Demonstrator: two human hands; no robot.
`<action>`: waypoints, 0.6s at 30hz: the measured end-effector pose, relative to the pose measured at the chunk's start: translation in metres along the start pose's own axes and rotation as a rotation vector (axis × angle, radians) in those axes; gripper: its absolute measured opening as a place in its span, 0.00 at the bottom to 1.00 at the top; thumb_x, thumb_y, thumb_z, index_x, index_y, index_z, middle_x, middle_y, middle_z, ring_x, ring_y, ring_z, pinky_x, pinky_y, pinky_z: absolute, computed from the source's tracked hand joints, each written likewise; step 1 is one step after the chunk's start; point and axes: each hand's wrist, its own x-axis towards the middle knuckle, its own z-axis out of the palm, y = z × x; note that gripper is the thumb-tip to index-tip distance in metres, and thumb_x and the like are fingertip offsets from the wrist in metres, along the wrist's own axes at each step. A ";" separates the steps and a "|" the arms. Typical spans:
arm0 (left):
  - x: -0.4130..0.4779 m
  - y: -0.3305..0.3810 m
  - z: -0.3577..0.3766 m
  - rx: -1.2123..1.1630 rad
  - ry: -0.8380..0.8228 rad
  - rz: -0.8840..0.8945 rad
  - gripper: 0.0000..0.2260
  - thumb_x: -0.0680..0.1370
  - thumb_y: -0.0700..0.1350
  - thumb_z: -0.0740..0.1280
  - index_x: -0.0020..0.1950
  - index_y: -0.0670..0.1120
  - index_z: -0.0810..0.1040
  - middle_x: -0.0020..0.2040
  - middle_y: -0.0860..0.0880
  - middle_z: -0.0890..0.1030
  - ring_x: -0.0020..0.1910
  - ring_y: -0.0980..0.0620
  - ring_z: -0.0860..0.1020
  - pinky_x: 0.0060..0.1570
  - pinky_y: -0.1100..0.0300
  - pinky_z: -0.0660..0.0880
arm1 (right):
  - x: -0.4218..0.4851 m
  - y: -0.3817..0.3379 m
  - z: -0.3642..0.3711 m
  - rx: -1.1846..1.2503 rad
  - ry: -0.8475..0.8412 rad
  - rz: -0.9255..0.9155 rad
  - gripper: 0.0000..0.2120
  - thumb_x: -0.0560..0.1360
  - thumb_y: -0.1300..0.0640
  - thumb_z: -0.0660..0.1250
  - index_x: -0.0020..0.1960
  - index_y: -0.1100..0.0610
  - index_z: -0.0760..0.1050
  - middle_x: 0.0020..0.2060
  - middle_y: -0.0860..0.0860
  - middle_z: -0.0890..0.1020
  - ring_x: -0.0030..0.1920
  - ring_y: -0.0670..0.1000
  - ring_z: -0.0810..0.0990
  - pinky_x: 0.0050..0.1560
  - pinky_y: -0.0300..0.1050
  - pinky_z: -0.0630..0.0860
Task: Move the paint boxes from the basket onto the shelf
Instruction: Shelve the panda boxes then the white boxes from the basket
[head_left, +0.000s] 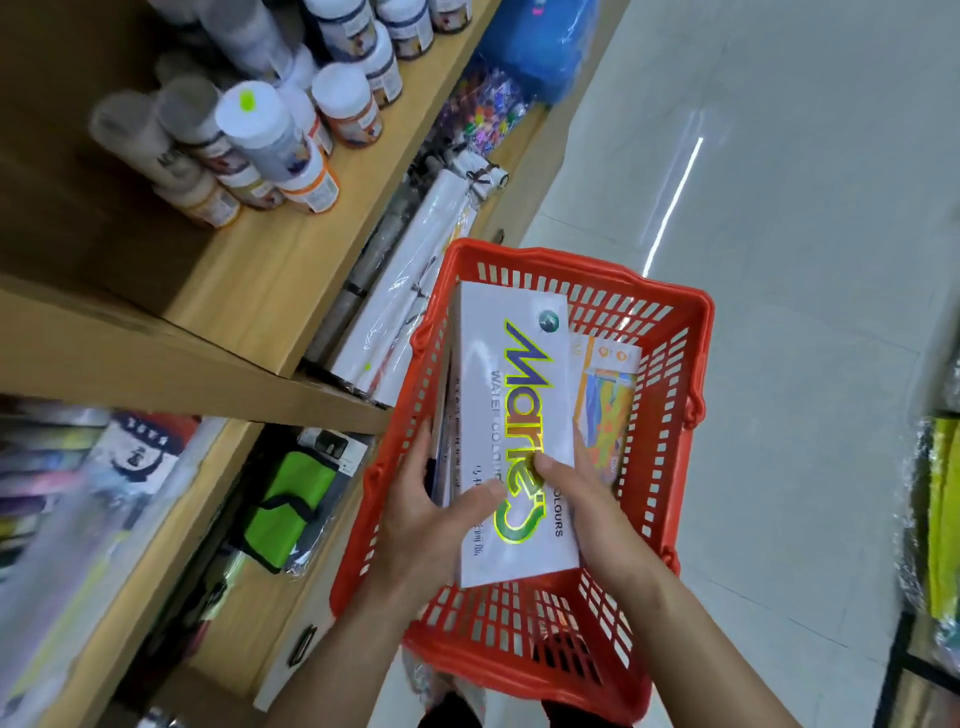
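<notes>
While standing over the red basket (670, 332), gripping the white Marie's watercolour box (511, 415) at its near end: left hand (431, 514) closed along one long edge, right hand (576, 493) closed on the other, sharing its length. Lying just beyond the right grip, another colourful paint box (605, 405). Waiting left of the grip, the wooden shelf (270, 270) with paint jars (260, 130).

The big white box (511, 415) says "Marie's" in large shiny green and purple letters. Under that it says "WATER COLOUR" in grey. Near one edge is the word "COLOURS". The small print on it and the jar (270, 132) labels are too blurry to read.
</notes>
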 end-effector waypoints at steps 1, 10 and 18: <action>-0.011 0.008 -0.004 -0.032 -0.004 0.001 0.29 0.69 0.46 0.76 0.69 0.59 0.77 0.61 0.49 0.86 0.58 0.46 0.86 0.53 0.49 0.84 | -0.010 -0.007 0.008 0.042 -0.035 0.036 0.34 0.78 0.55 0.69 0.80 0.46 0.60 0.70 0.55 0.78 0.67 0.60 0.80 0.60 0.55 0.79; -0.093 0.081 -0.025 -0.217 -0.047 0.031 0.28 0.74 0.46 0.72 0.71 0.65 0.73 0.65 0.47 0.84 0.61 0.44 0.84 0.52 0.54 0.82 | -0.087 -0.076 0.081 0.054 -0.170 0.013 0.36 0.75 0.56 0.71 0.80 0.50 0.60 0.70 0.61 0.77 0.66 0.67 0.78 0.63 0.64 0.76; -0.186 0.140 -0.033 -0.316 0.120 0.130 0.32 0.70 0.47 0.74 0.74 0.59 0.72 0.64 0.47 0.85 0.60 0.44 0.84 0.52 0.55 0.82 | -0.160 -0.135 0.145 -0.028 -0.315 -0.072 0.33 0.75 0.56 0.70 0.77 0.46 0.64 0.68 0.59 0.80 0.62 0.65 0.82 0.55 0.57 0.81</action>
